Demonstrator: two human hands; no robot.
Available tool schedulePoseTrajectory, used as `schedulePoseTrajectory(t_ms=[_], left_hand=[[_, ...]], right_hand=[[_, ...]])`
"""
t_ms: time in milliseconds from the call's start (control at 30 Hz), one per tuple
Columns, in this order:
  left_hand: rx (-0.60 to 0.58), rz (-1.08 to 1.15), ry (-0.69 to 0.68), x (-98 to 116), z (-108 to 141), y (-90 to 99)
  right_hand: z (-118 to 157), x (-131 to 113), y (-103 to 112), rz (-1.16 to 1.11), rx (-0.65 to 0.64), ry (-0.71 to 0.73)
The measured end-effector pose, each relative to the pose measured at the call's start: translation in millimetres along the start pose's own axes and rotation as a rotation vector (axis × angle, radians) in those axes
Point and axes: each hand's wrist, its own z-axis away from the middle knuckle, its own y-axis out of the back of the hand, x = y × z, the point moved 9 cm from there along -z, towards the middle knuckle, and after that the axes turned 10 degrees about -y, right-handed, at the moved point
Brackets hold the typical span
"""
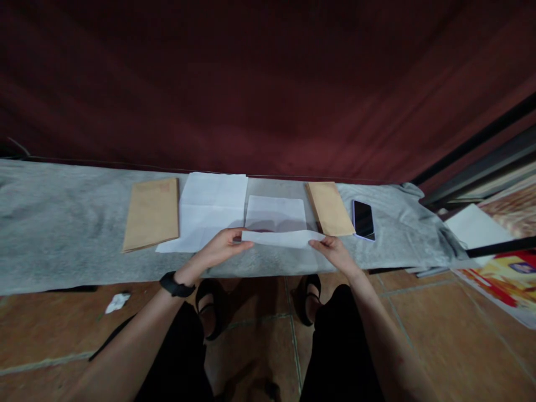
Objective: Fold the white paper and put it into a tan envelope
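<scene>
Left hand [224, 246] and right hand [335, 254], narrow pinches on white paper [281, 239]

Your one camera looks from your head, forward and steeply down, fairly near your left hand [224, 245] and right hand [336, 254]; what seems a curtain [268, 89] fills its dim top.

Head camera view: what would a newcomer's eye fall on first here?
Probably the white paper strip at the centre, held at its ends by the left hand and the right hand. Beyond it, a dark red backdrop fills the upper part of the view. A dark-screened phone lies toward the right on the grey cloth.
</scene>
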Motion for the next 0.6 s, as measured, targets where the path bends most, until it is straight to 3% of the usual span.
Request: schedulePoseTrajectory(t_ms=[133, 300, 600], left_hand=[[0.096, -0.006, 0.039, -19, -16, 6.2], [0.272, -0.033, 0.017, -24, -32, 17.6], [0.401, -0.513, 0.133, -23, -39, 28.4]], right_hand=[[-15, -6, -1, -0.095, 0.081, 0.010], [-26, -13, -2, -0.165, 0.189, 0.014], [-42, -17, -3, 0.267, 0.465, 0.034]])
